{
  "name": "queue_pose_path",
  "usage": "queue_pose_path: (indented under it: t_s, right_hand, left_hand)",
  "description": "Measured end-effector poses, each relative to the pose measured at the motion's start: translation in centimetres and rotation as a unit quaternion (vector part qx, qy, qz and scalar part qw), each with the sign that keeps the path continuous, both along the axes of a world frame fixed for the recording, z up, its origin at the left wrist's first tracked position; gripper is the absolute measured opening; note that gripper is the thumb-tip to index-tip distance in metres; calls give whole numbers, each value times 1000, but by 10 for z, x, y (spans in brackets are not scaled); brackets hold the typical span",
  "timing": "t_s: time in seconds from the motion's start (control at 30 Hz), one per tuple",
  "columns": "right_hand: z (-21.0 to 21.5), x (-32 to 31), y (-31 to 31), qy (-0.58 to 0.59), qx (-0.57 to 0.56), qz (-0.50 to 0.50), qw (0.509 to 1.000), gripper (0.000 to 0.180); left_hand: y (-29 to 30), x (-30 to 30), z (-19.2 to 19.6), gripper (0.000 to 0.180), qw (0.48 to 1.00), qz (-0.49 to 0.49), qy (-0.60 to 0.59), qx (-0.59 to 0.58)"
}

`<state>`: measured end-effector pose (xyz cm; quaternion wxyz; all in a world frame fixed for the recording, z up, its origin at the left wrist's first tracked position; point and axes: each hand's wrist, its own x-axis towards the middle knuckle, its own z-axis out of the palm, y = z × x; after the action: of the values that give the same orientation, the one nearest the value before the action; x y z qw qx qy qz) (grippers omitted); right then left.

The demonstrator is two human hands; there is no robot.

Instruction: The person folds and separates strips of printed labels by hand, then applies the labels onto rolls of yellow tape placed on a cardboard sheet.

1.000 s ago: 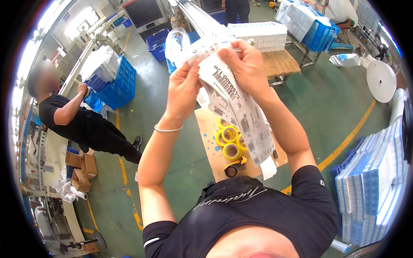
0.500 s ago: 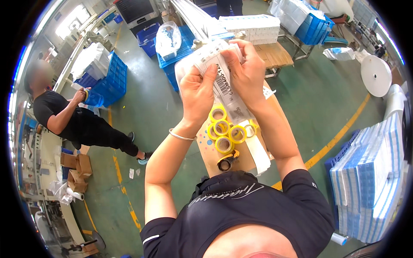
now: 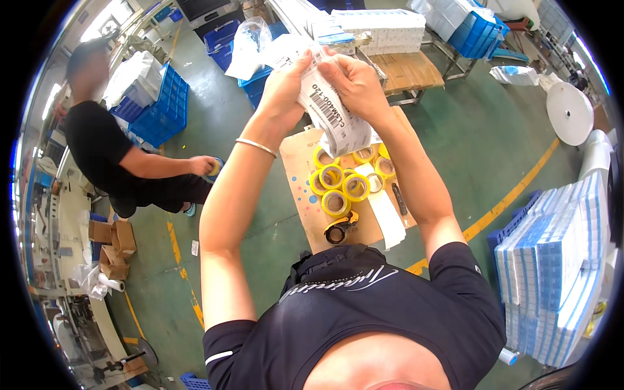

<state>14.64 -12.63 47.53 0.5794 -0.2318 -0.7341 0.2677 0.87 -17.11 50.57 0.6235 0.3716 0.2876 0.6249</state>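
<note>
Raised over the far end of a cardboard-topped table is a white plastic bag with black print and a barcode on it. My left hand pinches the bag's left side near its upper edge. Close beside it my right hand grips the same edge, thumb on top and fingers curled behind. The bag's lower end hangs folded above several yellow tape rolls on the table. Nearer to me lie a black and yellow tape dispenser and a white paper strip. A dark slim tool is to its right.
On the left a person in black holds a roll in one hand. Blue crates stand behind that person. White boxes sit beyond my table. At right are stacked blue-and-white packs and a large white roll.
The bag has swung and folded lower, its print now tilted, and both hands have moved slightly left and up. The person at left has turned and come closer, arm stretched toward me.
</note>
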Motion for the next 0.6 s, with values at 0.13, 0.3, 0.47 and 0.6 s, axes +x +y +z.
queue_pose_path:
  t_s: [0.13, 0.3, 0.47, 0.6]
  right_hand:
    - [-9, 14, -10, -66, -195, 67, 976, 31]
    - [-32, 14, -33, -12, -234, 46, 971, 30]
    - [-44, 29, -43, 116, -289, 61, 948, 32]
    - [-57, 81, -46, 161, -416, 131, 885, 36]
  left_hand:
    - [-10, 21, -12, 35, 998, 44, -49, -5]
    - [-24, 39, -29, 39, 974, 63, -218, -23]
    - [-31, 23, -19, 45, 991, 74, -82, 71]
    - [-43, -23, -52, 26, 942, 76, 267, 187]
